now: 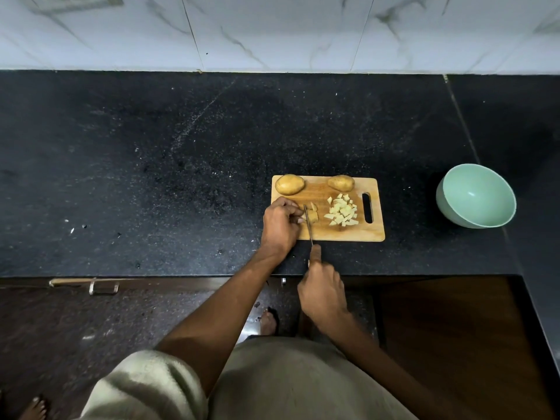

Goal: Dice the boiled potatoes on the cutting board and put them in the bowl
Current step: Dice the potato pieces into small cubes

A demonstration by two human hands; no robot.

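Black granite counter (151,165), wooden cutting board (372,234) near its front edge. Left hand (280,221) curls over the potato piece (312,214) being cut; right hand (322,294) grasps the knife (309,228) handle, blade down beside the left fingertips. Diced pile (341,211) sits mid-board. Two whole potatoes (289,184) along the far edge, uncut. Green bowl (475,197) well to the right looks empty. Roughly a third done; nothing transferred yet.

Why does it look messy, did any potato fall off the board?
No. The diced potato sits in a heap on the cutting board, none on the counter. The bowl stands upright. Nothing looks odd.
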